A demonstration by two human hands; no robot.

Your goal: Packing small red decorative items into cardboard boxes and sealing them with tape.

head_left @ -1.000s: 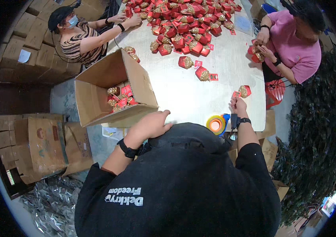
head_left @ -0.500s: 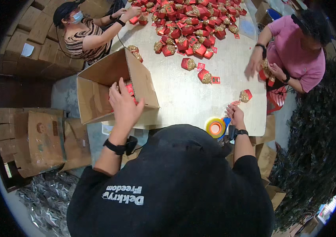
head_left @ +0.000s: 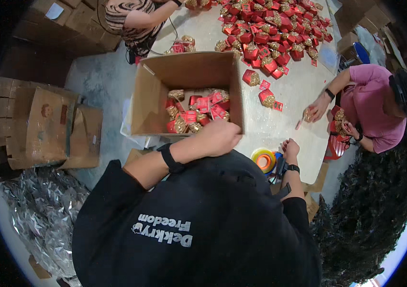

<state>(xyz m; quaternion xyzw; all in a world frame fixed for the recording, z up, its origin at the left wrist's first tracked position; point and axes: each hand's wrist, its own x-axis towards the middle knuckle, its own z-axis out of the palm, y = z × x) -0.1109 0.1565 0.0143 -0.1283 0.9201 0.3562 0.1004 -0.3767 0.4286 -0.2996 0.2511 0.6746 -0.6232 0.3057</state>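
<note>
A cardboard box [head_left: 141,107] stands open-topped on the left of the table, with several red and gold glitter ornaments [head_left: 180,123] with red tags inside. My left hand [head_left: 225,137] is at the box's near right corner, its fingers curled closed; whatever they hold, if anything, is hidden. Beside a roll of yellow tape [head_left: 263,160] on a blue dispenser is my right hand [head_left: 290,148], fingers loosely bent and apart, with nothing visible in it. Beyond it, a co-worker's hand [head_left: 319,106] touches a single gold-topped ornament [head_left: 308,114] on the table.
A big pile of ornaments [head_left: 275,36] covers the far part of the table [head_left: 289,129]. Two loose ornaments [head_left: 267,98] lie nearer. A co-worker in pink [head_left: 375,100] is at the right, another in stripes [head_left: 131,19] at the far left. Cartons [head_left: 45,124] stand left.
My left hand has come out of the box to its near right corner. The box now shows its inside more. The co-worker's hand has reached the single ornament by my right hand.
</note>
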